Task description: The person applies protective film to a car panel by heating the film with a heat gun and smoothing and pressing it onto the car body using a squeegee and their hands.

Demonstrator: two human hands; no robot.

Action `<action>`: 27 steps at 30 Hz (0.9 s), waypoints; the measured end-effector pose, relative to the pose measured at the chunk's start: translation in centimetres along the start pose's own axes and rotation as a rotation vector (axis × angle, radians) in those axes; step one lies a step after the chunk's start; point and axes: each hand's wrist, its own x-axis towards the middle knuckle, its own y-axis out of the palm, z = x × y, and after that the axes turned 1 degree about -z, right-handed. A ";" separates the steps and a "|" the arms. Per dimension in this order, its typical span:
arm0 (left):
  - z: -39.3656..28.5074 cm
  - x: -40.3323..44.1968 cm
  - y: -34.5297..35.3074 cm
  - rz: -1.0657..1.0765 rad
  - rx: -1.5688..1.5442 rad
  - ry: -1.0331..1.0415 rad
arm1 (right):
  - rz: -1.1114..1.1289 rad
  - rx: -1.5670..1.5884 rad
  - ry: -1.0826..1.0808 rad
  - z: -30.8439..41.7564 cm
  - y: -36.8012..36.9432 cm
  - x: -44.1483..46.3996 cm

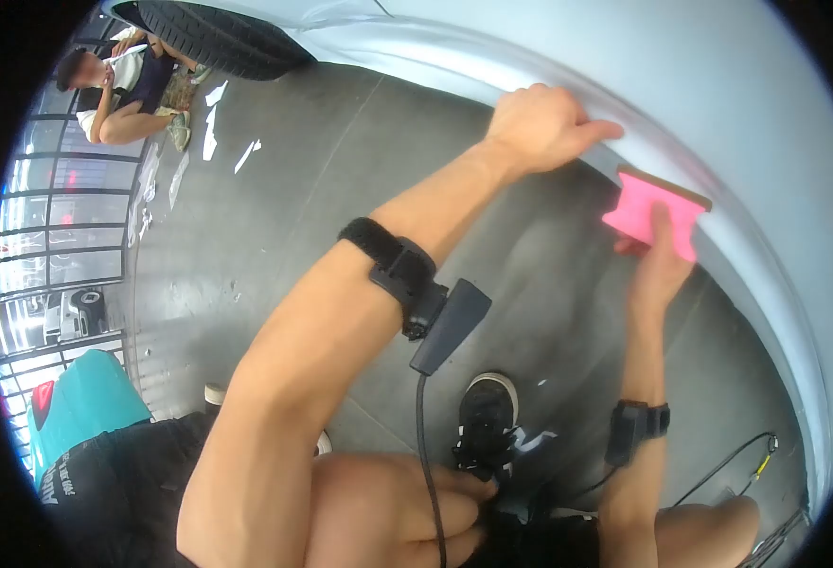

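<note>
My right hand (663, 260) grips a pink squeegee (655, 212), its dark edge against or very near the lower side of a pale car body (719, 114). Up and to the left of it, my left hand (544, 128) rests at the car's lower edge, thumb pointing toward the squeegee and the other fingers curled over the edge, partly hidden. Nothing shows in the left hand apart from that edge. Black straps with small devices sit on both forearms, and a cable hangs from the left one.
A black tire (222, 38) is at the upper left. Beyond it a person (132, 85) sits near white scraps (210, 133) on the grey floor (246, 227). Close at the lower left is another person in dark clothing (132, 473). Cables (719, 473) lie at the lower right.
</note>
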 end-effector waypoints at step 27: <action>8.4 -1.6 -6.3 -0.216 0.057 -0.383 | 0.074 -0.014 0.033 1.0 -2.3 -0.1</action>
